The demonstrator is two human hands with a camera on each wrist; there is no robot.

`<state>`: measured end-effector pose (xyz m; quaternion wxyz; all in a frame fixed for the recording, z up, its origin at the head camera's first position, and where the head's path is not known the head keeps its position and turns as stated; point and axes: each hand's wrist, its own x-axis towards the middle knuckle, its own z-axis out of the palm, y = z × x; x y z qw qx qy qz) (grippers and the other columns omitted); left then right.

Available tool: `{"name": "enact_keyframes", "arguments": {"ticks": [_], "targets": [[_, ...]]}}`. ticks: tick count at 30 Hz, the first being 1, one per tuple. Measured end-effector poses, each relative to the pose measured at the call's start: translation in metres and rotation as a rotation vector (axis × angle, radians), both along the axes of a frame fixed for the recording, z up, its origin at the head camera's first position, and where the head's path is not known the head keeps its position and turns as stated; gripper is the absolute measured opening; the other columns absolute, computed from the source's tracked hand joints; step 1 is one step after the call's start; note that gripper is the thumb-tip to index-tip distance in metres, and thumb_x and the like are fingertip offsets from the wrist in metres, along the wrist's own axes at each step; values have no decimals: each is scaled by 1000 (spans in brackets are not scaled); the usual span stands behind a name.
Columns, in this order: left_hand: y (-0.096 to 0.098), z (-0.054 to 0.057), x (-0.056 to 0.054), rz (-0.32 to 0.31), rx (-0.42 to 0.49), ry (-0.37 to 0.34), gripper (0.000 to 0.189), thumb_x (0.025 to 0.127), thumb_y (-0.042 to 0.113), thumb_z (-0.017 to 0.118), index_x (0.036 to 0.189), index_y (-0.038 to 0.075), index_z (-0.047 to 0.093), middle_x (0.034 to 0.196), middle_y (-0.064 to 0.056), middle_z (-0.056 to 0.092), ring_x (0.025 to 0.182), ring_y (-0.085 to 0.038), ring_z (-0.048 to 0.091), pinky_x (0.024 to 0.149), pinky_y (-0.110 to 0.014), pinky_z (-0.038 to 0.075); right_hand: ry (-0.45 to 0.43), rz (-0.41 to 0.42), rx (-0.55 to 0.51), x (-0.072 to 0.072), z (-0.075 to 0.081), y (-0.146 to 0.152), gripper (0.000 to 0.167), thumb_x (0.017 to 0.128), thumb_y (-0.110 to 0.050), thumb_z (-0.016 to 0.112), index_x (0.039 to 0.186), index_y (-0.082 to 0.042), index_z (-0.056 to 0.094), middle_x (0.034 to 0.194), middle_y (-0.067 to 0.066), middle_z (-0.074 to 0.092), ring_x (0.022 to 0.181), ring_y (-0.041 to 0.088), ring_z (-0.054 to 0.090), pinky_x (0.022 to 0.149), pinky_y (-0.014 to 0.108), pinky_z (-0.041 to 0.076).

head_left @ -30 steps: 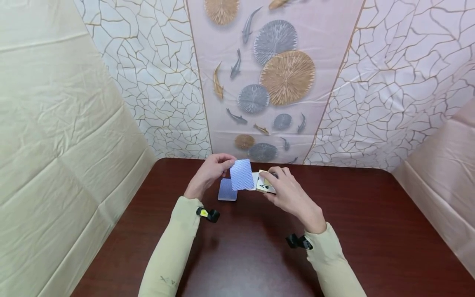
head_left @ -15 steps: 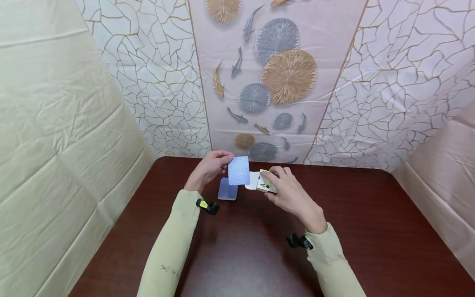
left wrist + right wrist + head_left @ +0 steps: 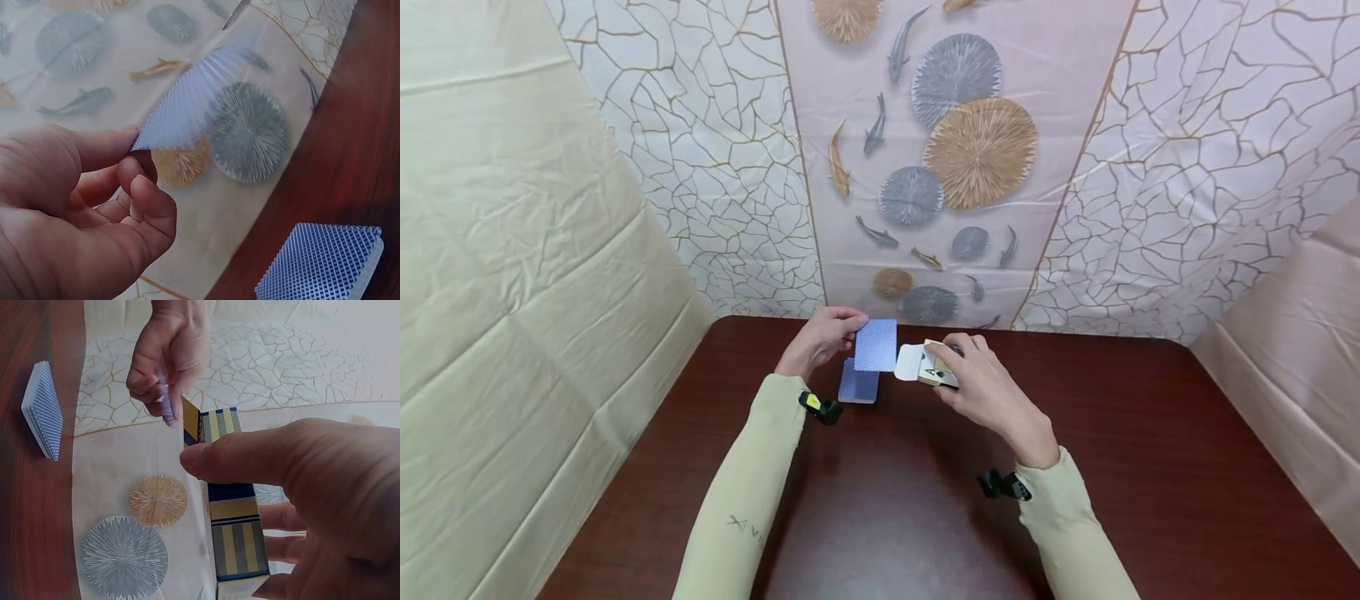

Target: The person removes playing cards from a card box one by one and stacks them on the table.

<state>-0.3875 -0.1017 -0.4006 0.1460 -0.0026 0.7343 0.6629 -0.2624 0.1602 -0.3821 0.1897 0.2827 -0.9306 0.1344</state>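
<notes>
Between thumb and fingers, my left hand [image 3: 822, 340] pinches one playing card [image 3: 876, 347] by its corner, blue patterned back toward the head camera. That card looks blurred in the left wrist view. Below and partly behind it, a squared deck of cards [image 3: 858, 385] lies blue back up on the table. My right hand [image 3: 992, 392] grips a card box [image 3: 934, 372] above the table; an A and a spade show on its upper face. A white flap [image 3: 908, 363] sticks out from its left end. Dark blue and gold stripes run along the box's side [image 3: 234, 544] in the right wrist view.
A dark red-brown table [image 3: 880, 517] reaches back to a patterned cloth wall [image 3: 985, 158] with round motifs and fish. Pale cloth sheets [image 3: 550, 317] hang at both sides. Each wrist carries a small black camera.
My left hand has drawn the card leftward, away from the box, so more of the white flap shows. The right hand and the deck stay nearly in place.
</notes>
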Motion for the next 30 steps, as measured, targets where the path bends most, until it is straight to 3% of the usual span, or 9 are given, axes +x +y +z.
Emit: {"name": "enact_keyframes", "arguments": {"ticks": [4, 10, 15, 30], "targets": [[-4, -5, -3, -5, -9, 0, 21, 96, 17, 63, 112, 4, 69, 85, -2, 56, 75, -16, 50, 74, -30, 46, 5, 0, 1, 0, 0, 0, 59, 78, -16, 83, 131, -12, 60, 125, 17, 56, 106, 33, 49, 83, 45, 45], [-7, -18, -13, 3, -41, -29, 21, 96, 15, 63, 112, 2, 67, 81, -1, 55, 68, -12, 49, 64, -23, 45, 8, 1, 1, -1, -1, 1, 58, 78, -16, 83, 131, -12, 60, 124, 17, 56, 106, 33, 49, 85, 45, 45], [-10, -29, -19, 28, -92, -43, 20, 96, 17, 63, 111, 4, 68, 80, -1, 56, 69, -13, 49, 67, -25, 45, -2, 2, -2, -1, -1, 0, 58, 78, -16, 83, 131, -12, 60, 125, 17, 56, 107, 33, 49, 86, 44, 44], [-11, -53, -22, 88, -173, -10, 17, 94, 17, 65, 106, 5, 71, 82, 0, 58, 69, -12, 51, 68, -27, 49, -8, 1, 1, 0, 1, 1, 57, 79, -17, 82, 131, -12, 60, 125, 17, 56, 107, 33, 49, 86, 45, 45]]}}
